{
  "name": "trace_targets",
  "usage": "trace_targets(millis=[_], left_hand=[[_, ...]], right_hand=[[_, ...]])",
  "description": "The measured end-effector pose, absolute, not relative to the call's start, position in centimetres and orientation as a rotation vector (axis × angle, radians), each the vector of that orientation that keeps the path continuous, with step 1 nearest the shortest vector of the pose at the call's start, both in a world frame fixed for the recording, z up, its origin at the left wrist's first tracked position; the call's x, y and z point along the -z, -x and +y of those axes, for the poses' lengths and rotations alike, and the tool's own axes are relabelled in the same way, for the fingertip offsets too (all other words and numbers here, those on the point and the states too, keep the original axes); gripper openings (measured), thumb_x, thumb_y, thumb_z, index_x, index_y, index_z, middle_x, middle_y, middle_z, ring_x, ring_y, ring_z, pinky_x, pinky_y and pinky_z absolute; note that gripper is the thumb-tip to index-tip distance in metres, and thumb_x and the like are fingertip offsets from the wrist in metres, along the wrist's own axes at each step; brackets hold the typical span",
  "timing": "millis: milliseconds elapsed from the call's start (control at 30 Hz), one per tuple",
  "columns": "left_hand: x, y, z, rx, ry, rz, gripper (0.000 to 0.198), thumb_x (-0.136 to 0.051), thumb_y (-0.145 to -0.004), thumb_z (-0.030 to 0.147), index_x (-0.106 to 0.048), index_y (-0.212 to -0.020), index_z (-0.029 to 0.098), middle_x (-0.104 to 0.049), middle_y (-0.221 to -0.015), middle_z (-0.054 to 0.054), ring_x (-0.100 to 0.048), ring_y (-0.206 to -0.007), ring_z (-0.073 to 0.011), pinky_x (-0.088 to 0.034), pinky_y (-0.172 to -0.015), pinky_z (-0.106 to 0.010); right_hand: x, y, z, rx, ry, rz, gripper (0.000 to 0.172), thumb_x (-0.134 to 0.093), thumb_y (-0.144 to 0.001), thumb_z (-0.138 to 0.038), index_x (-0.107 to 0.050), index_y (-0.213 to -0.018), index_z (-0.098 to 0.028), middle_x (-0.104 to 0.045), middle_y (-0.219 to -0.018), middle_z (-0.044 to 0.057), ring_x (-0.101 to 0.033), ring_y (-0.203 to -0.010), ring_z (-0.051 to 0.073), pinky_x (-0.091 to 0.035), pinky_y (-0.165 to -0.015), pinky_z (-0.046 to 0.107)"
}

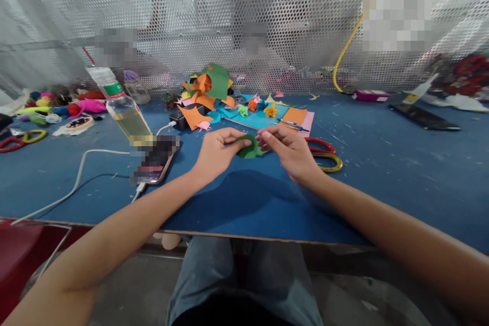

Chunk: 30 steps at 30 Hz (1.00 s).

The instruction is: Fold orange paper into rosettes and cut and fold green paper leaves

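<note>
Over the front middle of the blue table, my left hand (217, 154) pinches a curled piece of green paper (248, 148) between thumb and fingers. At the paper's right end, my right hand (292, 152) has its thumb and fingertips pressed together on it. Just how far the right fingers cover the paper is hidden. Beyond my right hand lie red and yellow scissor handles (331, 162); the rest of the scissors is out of sight. Small folded paper flowers, one of them yellow (271, 110), rest behind my hands.
A phone (158, 159) with a white cable (82, 168) lies left, beside a tilted-looking bottle (124, 112). Paper scraps (196, 116) and sheets (293, 115) are heaped at the back centre. A dark phone (424, 116) lies far right. Perforated metal (286, 5) backs the table.
</note>
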State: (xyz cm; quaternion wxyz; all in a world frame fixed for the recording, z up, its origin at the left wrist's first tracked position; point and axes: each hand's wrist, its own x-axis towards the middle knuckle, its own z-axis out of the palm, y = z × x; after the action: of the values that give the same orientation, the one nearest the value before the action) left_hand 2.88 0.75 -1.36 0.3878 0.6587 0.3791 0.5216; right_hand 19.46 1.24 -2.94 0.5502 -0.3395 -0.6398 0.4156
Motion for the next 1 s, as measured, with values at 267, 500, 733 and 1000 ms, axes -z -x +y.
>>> trace_targets(millis=[267, 500, 733, 1000], left_hand=[[1.72, -2.44, 1.58, -1.333, -1.629, 0.858, 0.009, -0.073, -0.064, 0.025, -0.068, -0.065, 0.018, -0.068, -0.072, -0.002, -0.062, -0.069, -0.0141, -0.051, -0.067, -0.029], [1.67, -2.41, 1.55, -1.259, -1.653, 0.881, 0.025, -0.065, -0.072, 0.042, -0.070, -0.073, 0.018, -0.068, -0.069, -0.002, -0.059, -0.061, -0.0120, -0.049, -0.057, -0.025], [1.47, -2.06, 1.35, -1.269, -1.893, 0.907, 0.024, -0.069, -0.071, 0.034, -0.070, -0.089, 0.018, -0.070, -0.081, -0.004, -0.062, -0.072, -0.0133, -0.048, -0.060, -0.023], [1.27, -2.16, 1.02, -1.338, -1.955, 0.971, 0.015, -0.070, -0.070, 0.032, -0.070, -0.076, 0.018, -0.070, -0.072, -0.003, -0.062, -0.066, -0.0132, -0.049, -0.056, -0.023]], right_hand=[[3.56, -19.19, 0.96, -1.085, 0.791, -1.613, 0.026, -0.067, -0.071, -0.041, -0.069, -0.086, -0.020, -0.067, -0.073, 0.001, -0.058, -0.065, 0.013, -0.048, -0.066, 0.029], [3.03, -19.76, 1.24, -1.049, 0.811, -1.604, 0.017, -0.069, -0.071, -0.035, -0.070, -0.076, -0.019, -0.066, -0.066, -0.001, -0.058, -0.060, 0.011, -0.049, -0.062, 0.026], [2.82, -20.10, 1.21, -0.869, 0.868, -1.782, 0.021, -0.062, -0.077, -0.036, -0.071, -0.075, -0.018, -0.068, -0.069, 0.001, -0.060, -0.061, 0.013, -0.048, -0.060, 0.027], [2.73, -20.11, 0.64, -0.650, 0.911, -1.897, 0.021, -0.055, -0.083, -0.036, -0.070, -0.081, -0.020, -0.070, -0.078, 0.001, -0.062, -0.075, 0.017, -0.048, -0.068, 0.029]])
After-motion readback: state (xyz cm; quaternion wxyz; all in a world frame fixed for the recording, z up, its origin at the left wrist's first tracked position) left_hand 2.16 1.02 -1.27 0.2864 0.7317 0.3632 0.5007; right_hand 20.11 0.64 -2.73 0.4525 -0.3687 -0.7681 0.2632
